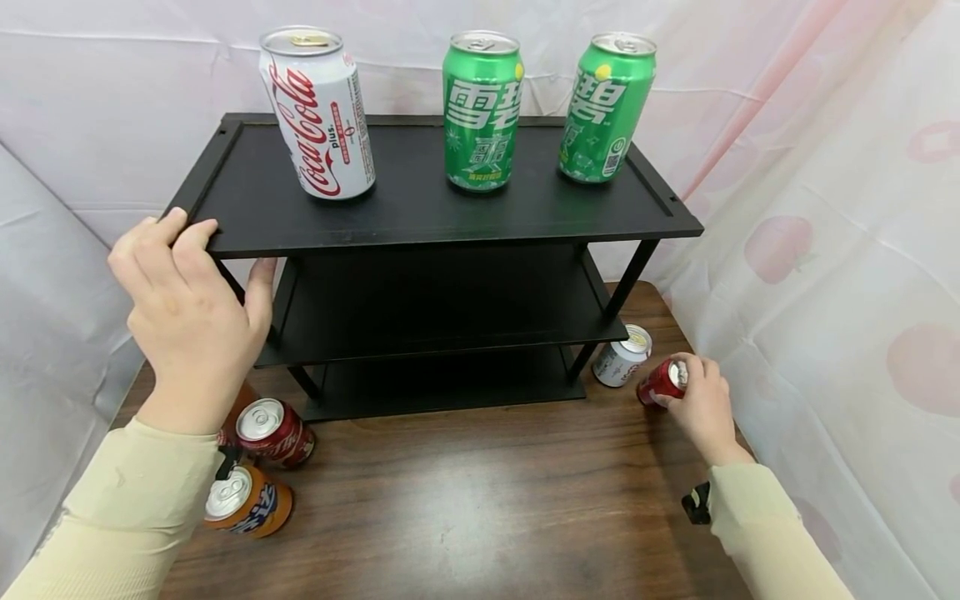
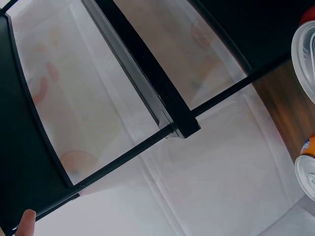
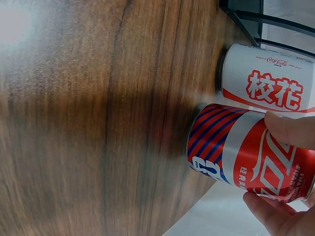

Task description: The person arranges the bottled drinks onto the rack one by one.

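Two bare hands at a black shelf on a wooden table. The right hand (image 1: 703,408) grips the red can (image 3: 246,147), thumb on one side and fingers on the other, so that the gap between them is as wide as the can. This can, a metal cylinder with blue diagonal stripes near its base, is at the shelf's right, just beside a white can (image 3: 270,78) with red lettering; whether its base touches the wood cannot be told. The left hand (image 1: 191,304) holds the front left corner of the shelf (image 1: 420,217), fingers spread over the upper face and thumb below the edge.

The shelf has three flat, dull black boards, with raised strips at the ends of the top one, joined by slim posts. On the top board stand a Coke can (image 1: 318,117), white with red script, and two glossy green cans (image 1: 482,117), all with bright metal lids. Near the left forearm, a dark red can (image 1: 281,437) and an orange can (image 1: 258,504) stand on the table (image 1: 450,500), whose smooth brown surface shows streaked grain and a pale glare. Cream sleeves (image 1: 142,492) cover the forearms. Behind hangs creased, pale cloth (image 1: 847,275) with faint pink fruit shapes.
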A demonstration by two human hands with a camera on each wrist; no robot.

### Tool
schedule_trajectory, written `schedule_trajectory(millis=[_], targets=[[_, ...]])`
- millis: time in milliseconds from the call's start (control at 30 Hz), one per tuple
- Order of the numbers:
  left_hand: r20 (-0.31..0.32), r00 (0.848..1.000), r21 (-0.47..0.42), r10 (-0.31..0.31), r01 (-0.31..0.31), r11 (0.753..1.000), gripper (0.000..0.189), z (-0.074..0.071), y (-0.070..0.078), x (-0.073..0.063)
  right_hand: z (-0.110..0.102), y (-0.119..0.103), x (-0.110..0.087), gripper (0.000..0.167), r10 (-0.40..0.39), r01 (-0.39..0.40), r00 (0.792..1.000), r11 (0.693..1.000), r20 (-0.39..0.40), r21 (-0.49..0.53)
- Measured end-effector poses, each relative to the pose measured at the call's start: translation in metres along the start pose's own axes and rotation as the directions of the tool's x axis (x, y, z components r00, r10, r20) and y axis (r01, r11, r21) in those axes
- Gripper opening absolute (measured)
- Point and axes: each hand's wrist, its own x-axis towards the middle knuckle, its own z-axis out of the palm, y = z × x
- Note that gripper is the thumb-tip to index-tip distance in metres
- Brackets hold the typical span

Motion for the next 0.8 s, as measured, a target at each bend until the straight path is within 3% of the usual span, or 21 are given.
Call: schedule_trajectory(millis=[433, 800], targets=[[0.011, 1.0, 0.004, -0.003, 0.003, 1.0, 0.045, 0.0, 0.0, 0.0, 0.007, -0.002, -0.017, 0.069, -0.089, 0.085, 0.992, 0.996, -0.095, -0.039], [0.017, 1.0, -0.002, -0.006, 0.006, 1.0, 0.046, 0.0, -0.001, 0.0, 0.01, -0.001, -0.021, 0.067, -0.065, 0.063, 0.991, 0.998, -0.119, -0.024]])
